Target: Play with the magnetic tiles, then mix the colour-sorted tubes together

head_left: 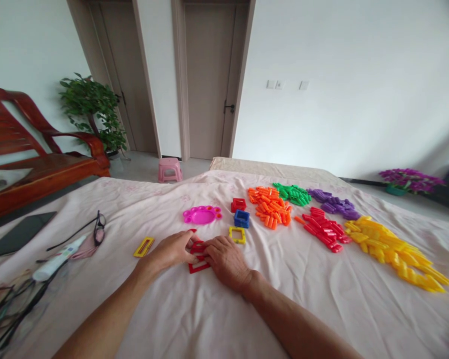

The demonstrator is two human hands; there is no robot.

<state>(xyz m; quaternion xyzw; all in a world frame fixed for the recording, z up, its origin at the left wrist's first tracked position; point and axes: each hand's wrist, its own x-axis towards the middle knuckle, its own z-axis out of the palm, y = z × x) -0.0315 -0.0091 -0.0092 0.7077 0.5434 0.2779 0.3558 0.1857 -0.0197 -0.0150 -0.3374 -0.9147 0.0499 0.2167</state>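
Red plastic frame pieces (199,267) lie on the cloth between my two hands, partly hidden by the fingers. My left hand (175,248) is closed on their left side, thumb against the red plastic. From the right, the fingers of my right hand (224,259) press round the same red pieces. Just beyond sit a yellow square frame (237,235), a blue square frame stack (241,218) and a red square frame stack (238,204). A magenta palette-shaped tray (202,215) is ahead. Left of my left hand lies a yellow rectangular frame (144,247).
Piles of orange (271,207), green (292,193), purple (335,203), red (325,228) and yellow pieces (396,252) spread across the right. Glasses (99,228), a white tube (58,258) and a dark tablet (20,233) lie left on the pale cloth (303,299).
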